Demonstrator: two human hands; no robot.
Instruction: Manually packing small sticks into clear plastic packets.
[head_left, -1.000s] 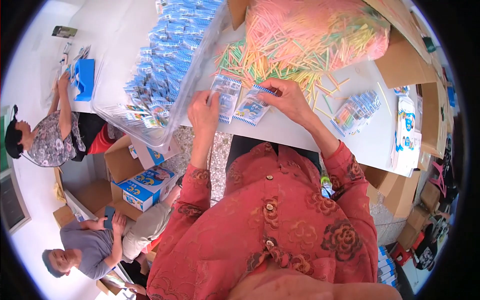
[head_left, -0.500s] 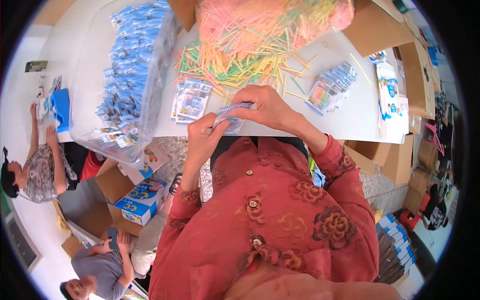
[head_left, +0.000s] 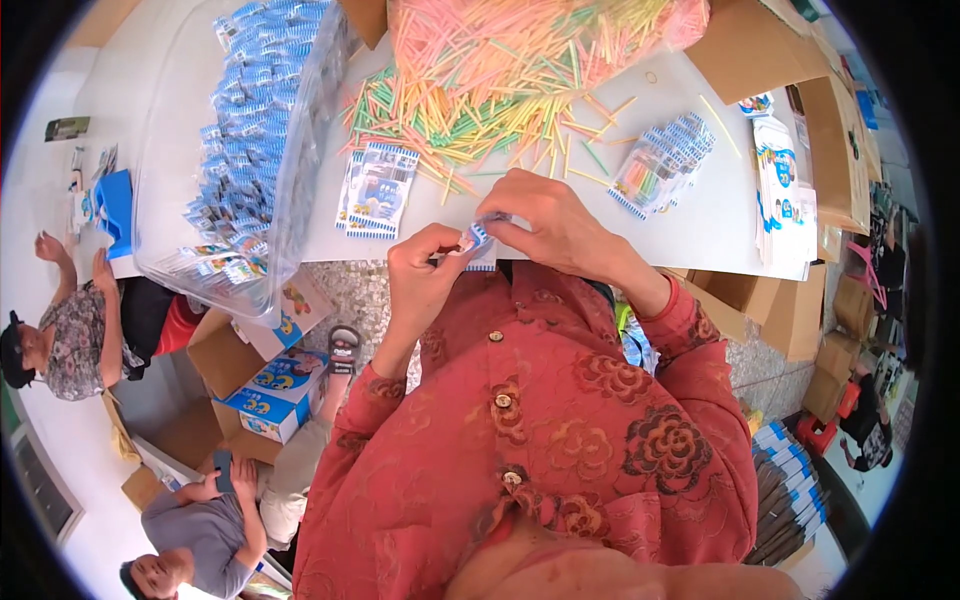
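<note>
My left hand (head_left: 428, 268) and my right hand (head_left: 556, 228) meet at the near edge of the white table. Both pinch a small blue-and-white plastic packet (head_left: 474, 238), whose top is bunched between the fingertips. Its contents are hidden. Left of my hands lies a short stack of flat packets (head_left: 380, 190). To the right, a fanned pile of packets (head_left: 662, 160) shows coloured sticks through clear windows. Beyond my hands spreads a loose heap of thin pink, yellow and green sticks (head_left: 470, 125).
A clear plastic tub (head_left: 145, 215) full of blue packets stands at the left. A clear bag of sticks (head_left: 560, 40) lies at the back. Cardboard boxes (head_left: 765, 55) and printed packaging (head_left: 780, 190) sit at the right. Two people (head_left: 75, 335) (head_left: 205, 540) are on the left.
The packet, earlier held flatter, is now bent and bunched between my fingers. My left hand has shifted slightly right, and the person at far left has raised a hand.
</note>
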